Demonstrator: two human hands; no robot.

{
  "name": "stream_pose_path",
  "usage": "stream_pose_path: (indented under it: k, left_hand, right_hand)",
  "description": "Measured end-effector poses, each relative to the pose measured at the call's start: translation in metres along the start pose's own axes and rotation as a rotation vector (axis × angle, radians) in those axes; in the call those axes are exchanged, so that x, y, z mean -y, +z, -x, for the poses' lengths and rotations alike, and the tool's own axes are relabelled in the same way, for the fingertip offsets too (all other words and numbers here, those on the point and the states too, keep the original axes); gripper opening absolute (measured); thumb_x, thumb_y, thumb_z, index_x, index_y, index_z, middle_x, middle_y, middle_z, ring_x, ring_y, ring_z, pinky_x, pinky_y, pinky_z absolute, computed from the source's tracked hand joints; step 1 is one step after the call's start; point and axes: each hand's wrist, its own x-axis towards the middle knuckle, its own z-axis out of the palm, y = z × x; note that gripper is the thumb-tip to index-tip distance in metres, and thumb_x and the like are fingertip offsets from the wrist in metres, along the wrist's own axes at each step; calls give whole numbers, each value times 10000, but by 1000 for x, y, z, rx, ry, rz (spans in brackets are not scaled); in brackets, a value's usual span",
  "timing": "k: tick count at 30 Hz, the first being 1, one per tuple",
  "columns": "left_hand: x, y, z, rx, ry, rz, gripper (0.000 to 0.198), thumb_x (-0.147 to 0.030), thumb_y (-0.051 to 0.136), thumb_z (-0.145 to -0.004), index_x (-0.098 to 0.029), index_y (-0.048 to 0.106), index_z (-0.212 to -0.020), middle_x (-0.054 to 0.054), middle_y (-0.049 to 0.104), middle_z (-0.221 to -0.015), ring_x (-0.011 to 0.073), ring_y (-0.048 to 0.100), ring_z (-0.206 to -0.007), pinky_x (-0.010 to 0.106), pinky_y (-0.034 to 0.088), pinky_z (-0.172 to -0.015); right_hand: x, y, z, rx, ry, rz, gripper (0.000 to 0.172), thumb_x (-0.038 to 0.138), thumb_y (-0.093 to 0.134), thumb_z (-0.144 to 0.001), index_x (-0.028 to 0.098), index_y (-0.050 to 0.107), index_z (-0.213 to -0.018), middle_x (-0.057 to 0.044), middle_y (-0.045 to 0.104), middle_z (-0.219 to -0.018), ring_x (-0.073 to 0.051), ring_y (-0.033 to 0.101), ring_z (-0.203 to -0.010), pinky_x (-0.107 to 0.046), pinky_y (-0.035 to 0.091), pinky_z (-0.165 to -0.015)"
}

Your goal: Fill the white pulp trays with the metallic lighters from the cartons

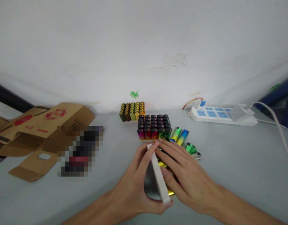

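My left hand [132, 181] is closed on a narrow white tray-like piece [159, 176], spanning it with the fingers at the far end and the thumb at the near end. It stands tilted on its edge; its inside is hidden. Against its right side my right hand [185, 172] is cupped over shiny yellow lighters [162, 164], mostly covered by the fingers. Just beyond the hands, lighters with black tops [154, 126] stand upright in a tight block. Loose lighters lie to the right: a green-yellow one [176, 133], a blue-yellow one [182, 137] and green ones [190, 149].
Another block of lighters [132, 111] with golden-green tops stands near the wall. An opened cardboard box [47, 122] is on the left, with a blurred patch [80, 151] beside it. At the back right lies a white power strip [214, 115] with a plugged-in adapter and cable [275, 115].
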Motion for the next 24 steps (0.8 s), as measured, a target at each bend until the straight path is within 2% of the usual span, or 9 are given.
stream_pose_path:
  k: [5,10,17,24]
  left_hand:
    - [-4,-6,-1,13,2,-35,1368,-254,926,-599,-301,113,-1698,173,367,-1625,429,409,-1527,608,429,-1264]
    - [-6,-15,3,40,-28,-90,1328,-277,925,-623,-295,125,-1683,176,346,-1643,420,404,-1541,588,439,-1265]
    - [0,-21,7,69,-44,-110,1357,-341,944,-635,-309,108,-1703,170,357,-1659,432,392,-1550,596,454,-1250]
    - [-2,-19,7,39,-33,-90,1329,-331,939,-636,-316,134,-1692,160,386,-1631,430,407,-1539,589,473,-1238]
  right_hand:
    - [-4,-1,2,20,5,24,502,239,475,-1071,111,547,-1551,-185,592,-1585,-308,528,-1504,-578,459,-1245]
    - [-15,-3,6,18,21,51,491,236,435,-1087,79,553,-1536,-206,608,-1557,-322,536,-1488,-622,432,-1253]
    - [-25,-8,6,-8,23,22,455,224,469,-1065,150,602,-1494,-174,648,-1513,-322,581,-1435,-632,480,-1212]
    - [-27,-7,7,-50,38,21,432,165,482,-1041,163,628,-1447,-151,659,-1501,-306,609,-1400,-606,500,-1194]
